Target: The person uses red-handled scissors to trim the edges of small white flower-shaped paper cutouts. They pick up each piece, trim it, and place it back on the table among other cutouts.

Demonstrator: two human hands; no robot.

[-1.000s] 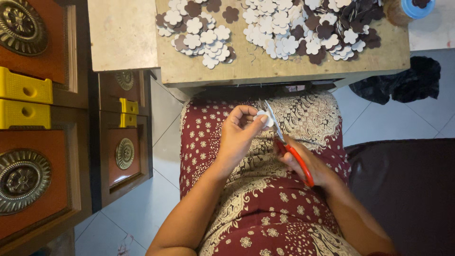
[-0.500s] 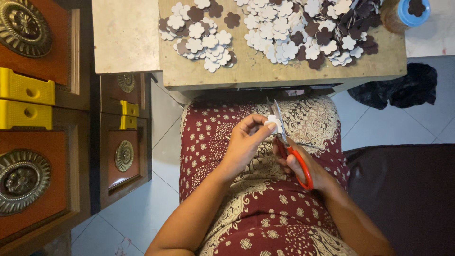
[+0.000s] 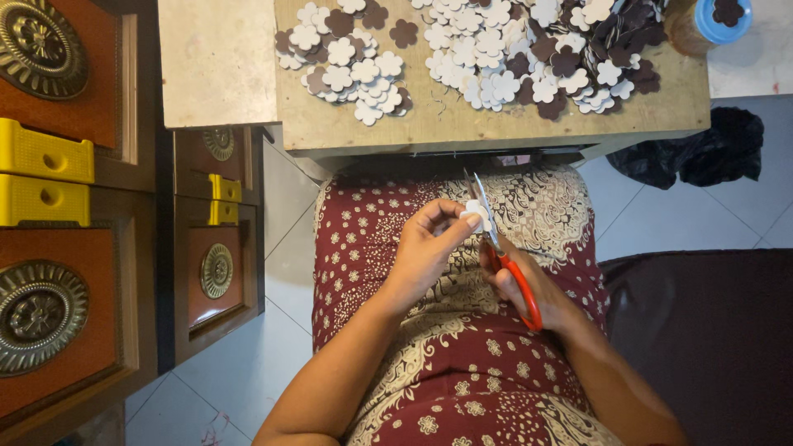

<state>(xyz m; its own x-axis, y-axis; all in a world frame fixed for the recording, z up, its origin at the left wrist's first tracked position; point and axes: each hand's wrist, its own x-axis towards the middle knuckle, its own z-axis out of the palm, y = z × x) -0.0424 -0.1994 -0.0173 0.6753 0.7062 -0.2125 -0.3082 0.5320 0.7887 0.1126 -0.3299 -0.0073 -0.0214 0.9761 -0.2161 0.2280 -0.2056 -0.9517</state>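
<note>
Over my lap, my left hand (image 3: 428, 248) pinches a small white flower-shaped cutout (image 3: 477, 213) between thumb and fingertips. My right hand (image 3: 529, 285) grips red-handled scissors (image 3: 505, 263), whose metal blades point up and meet the cutout's right edge. Both hands hover above my dark red patterned skirt (image 3: 462, 372). On the wooden board (image 3: 429, 124) just beyond my knees lie two heaps of white and dark brown flower cutouts (image 3: 347, 66), the bigger flower heap (image 3: 537, 49) to the right.
A jar with a blue lid (image 3: 702, 21) stands at the board's far right corner. Dark wooden doors with brass medallions (image 3: 41, 314) and yellow plastic pieces (image 3: 41, 173) fill the left. A black cloth (image 3: 686, 153) lies on the tiled floor at right.
Both hands, the cutout and the scissors have stayed together over my lap, with the view shifting slightly; the cutout has turned a little in my left fingers.
</note>
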